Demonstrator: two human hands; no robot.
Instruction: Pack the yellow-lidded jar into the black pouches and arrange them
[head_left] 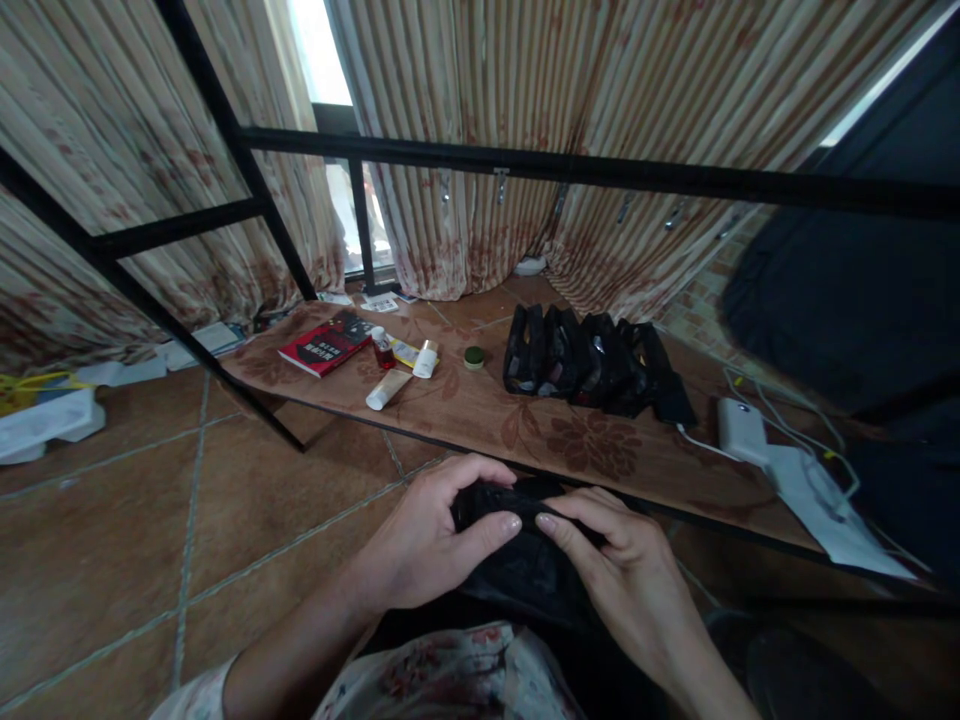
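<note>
Both hands grip a black fabric item (517,560) over my lap, in front of the low shelf. It looks soft and bag-like, but its exact kind cannot be made out. My left hand (450,535) pinches its upper edge from the left, with the thumb on the near side and the fingers curled behind. From the right, my right hand (619,550) pinches the same edge. The two thumb tips almost meet at the middle. Folds and fingers hide part of the item.
On the low brown shelf (480,420) are a black divided organizer (589,365), a red book (326,345), a small red bottle (382,350), a white tube (388,389), a green-lidded jar (474,357) and a white charger (741,430) with cables. A black metal frame (600,170) crosses above.
</note>
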